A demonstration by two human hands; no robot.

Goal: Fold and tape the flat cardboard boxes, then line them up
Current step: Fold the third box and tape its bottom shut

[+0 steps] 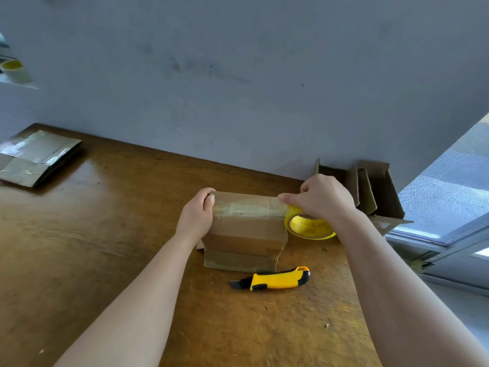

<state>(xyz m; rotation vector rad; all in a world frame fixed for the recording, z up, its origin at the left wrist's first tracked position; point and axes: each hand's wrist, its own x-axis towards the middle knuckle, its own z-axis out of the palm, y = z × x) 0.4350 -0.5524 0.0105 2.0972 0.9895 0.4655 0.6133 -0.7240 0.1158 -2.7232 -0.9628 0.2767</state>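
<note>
Starting nearest the wearer, a yellow-and-black utility knife (272, 279) lies on the wooden table (105, 247), just in front of the cardboard box (246, 234) and apart from it. Its long axis runs left to right, with the blade end to the left and the handle butt to the right.

The box stands at mid-table between both hands. A strip of clear tape runs along its top seam from left to right. The left hand (197, 215) has its fingers curled over the left end of the box top, thumb pressed on the tape's start. The right hand (322, 200) grips the yellow tape roll (309, 225), which hangs off the box's right edge; one finger reaches onto the top corner.

Judgement: the strip looks ready for cutting at the right end. The knife lies below and toward the wearer from both hands. Its handle is nearer the right hand, but that hand is occupied by the roll.

Further back, a stack of flat cardboard (37, 157) lies at the far left, and opened boxes (375, 189) stand against the wall at the right.
</note>
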